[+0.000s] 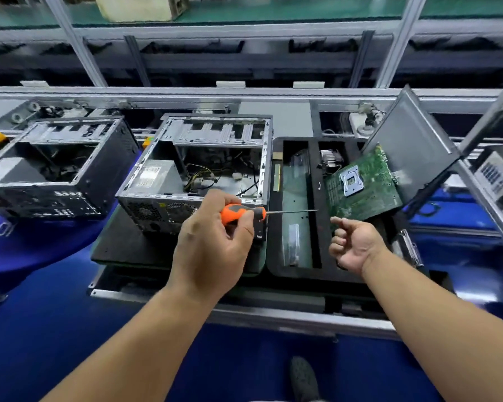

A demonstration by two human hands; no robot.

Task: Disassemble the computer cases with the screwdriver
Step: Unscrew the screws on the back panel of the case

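Note:
An open grey computer case point(262, 158) lies on a black pad in the middle, its power supply and loose cables showing inside. My left hand point(212, 245) grips the orange and grey handle of a screwdriver point(244, 213) in front of the case's near right corner, the thin shaft pointing right. My right hand point(355, 245) hovers just right of the shaft's tip with its fingers loosely curled and nothing in it. A second, darker open case point(55, 166) lies to the left.
A black foam tray point(317, 198) right of the case holds a green motherboard point(366, 187), a heatsink and bagged parts. A grey side panel point(413, 146) leans at the far right. An aluminium rail runs along the near edge, with blue floor below.

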